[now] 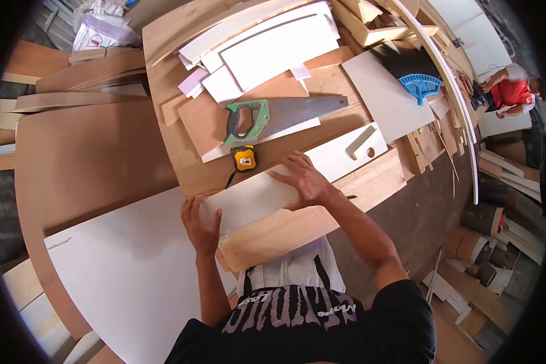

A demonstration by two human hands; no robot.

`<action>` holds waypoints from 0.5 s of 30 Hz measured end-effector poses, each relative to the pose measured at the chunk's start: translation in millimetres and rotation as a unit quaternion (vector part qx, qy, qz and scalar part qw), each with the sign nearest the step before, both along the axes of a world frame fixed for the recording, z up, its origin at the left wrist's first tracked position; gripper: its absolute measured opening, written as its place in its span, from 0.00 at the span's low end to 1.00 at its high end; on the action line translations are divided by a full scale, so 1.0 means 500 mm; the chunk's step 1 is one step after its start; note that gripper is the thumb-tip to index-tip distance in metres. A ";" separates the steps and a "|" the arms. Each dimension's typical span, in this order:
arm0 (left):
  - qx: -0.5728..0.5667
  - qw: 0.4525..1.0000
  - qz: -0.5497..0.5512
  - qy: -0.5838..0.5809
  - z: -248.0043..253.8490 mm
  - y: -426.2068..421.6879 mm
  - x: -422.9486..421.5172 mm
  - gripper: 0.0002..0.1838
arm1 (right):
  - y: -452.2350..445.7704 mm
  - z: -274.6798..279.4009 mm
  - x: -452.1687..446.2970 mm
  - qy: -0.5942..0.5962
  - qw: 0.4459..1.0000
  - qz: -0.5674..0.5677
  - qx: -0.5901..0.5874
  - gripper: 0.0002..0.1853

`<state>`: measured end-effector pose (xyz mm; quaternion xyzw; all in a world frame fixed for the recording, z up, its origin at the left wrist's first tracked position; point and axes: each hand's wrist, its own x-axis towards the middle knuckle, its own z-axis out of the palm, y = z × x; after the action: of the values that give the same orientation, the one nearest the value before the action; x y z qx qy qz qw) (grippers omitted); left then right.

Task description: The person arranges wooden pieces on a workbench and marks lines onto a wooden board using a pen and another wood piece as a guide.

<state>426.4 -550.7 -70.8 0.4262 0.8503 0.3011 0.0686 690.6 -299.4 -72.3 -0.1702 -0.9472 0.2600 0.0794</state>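
Note:
A long narrow white board (249, 203) lies slantwise on the worktable in front of me, with a round hole and a slot near its right end. My left hand (201, 227) is at the board's left end, thumb over the top face and fingers at the end edge. Across the middle of the board spreads my right hand (307, 184), thumb at the near edge and fingertips toward the far edge. Just beyond the board sits a yellow and black tape measure (244, 158). A green-handled handsaw (285, 116) rests behind it on board offcuts.
White panels (279, 51) are piled at the table's back. A blue brush (420, 86) with black bristles lies on a grey panel (385, 91) to the right. At left are a large white sheet (139, 267) and brown boards (91, 164). A person in red (509, 94) is far right.

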 end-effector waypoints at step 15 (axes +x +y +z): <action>-0.082 0.979 -0.181 0.048 0.109 0.020 0.057 0.67 | -0.032 0.101 0.057 -0.002 1.000 -0.022 0.017 0.55</action>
<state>455.1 -540.5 -16.2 0.5804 0.7828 0.1923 0.1155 719.0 -315.6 -22.0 -0.1903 -0.9477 0.2415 0.0857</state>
